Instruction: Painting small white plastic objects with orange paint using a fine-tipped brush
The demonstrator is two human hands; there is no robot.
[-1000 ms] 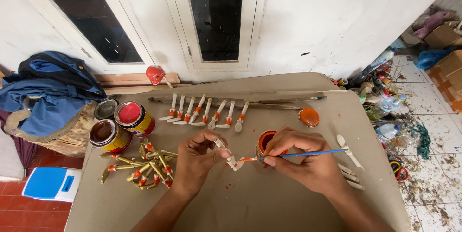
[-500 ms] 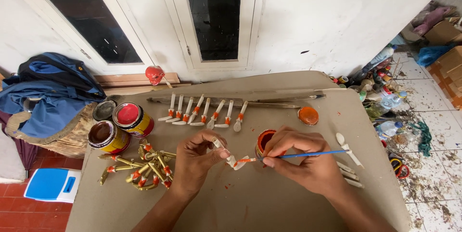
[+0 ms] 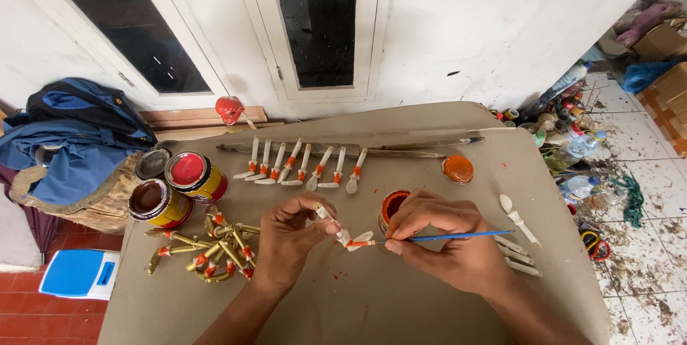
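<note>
Left hand [image 3: 290,234]: centre of frame, fingers pinched round a small pale wooden spoon [image 3: 343,234]; grasping it by the handle, bowl end pointing lower right.
Right hand [image 3: 447,241]: centre-right, clenched on a thin blue-handled paintbrush [image 3: 458,236]; bristle tip w/ orange paint touching the spoon near its bowl.
Spoon position: held just above the worktop [image 3: 372,302], between the two hands, beside the paint pot.
Open pot of orange paint [image 3: 391,206]: just above the right hand, partly hidden by its fingers.
Round orange lid [image 3: 458,169]: upper right of the pot, lying flat on the worktop, apart from both hands.
Row of pale spoons w/ orange bands [image 3: 300,166]: upper centre, seven side by side, handles leaning on a long thin stick [image 3: 401,150] that runs across the frame.
Unpainted pale spoons [image 3: 519,234]: right of the right hand, a few lying loose; lower ones partly hidden by the hand.
Heap of gold-painted spoons w/ orange bands [image 3: 215,248]: left of the left hand, piled crosswise.
Two open paint tins [image 3: 179,187]: centre-left, one w/ red paint, one w/ dark brown; a loose grey lid just beside them.
Blue cloth bundle [image 3: 64,137]: left edge, draped over a wooden block.
Floor, right edge: bottles and litter [image 3: 580,152] on white tiles.
</note>
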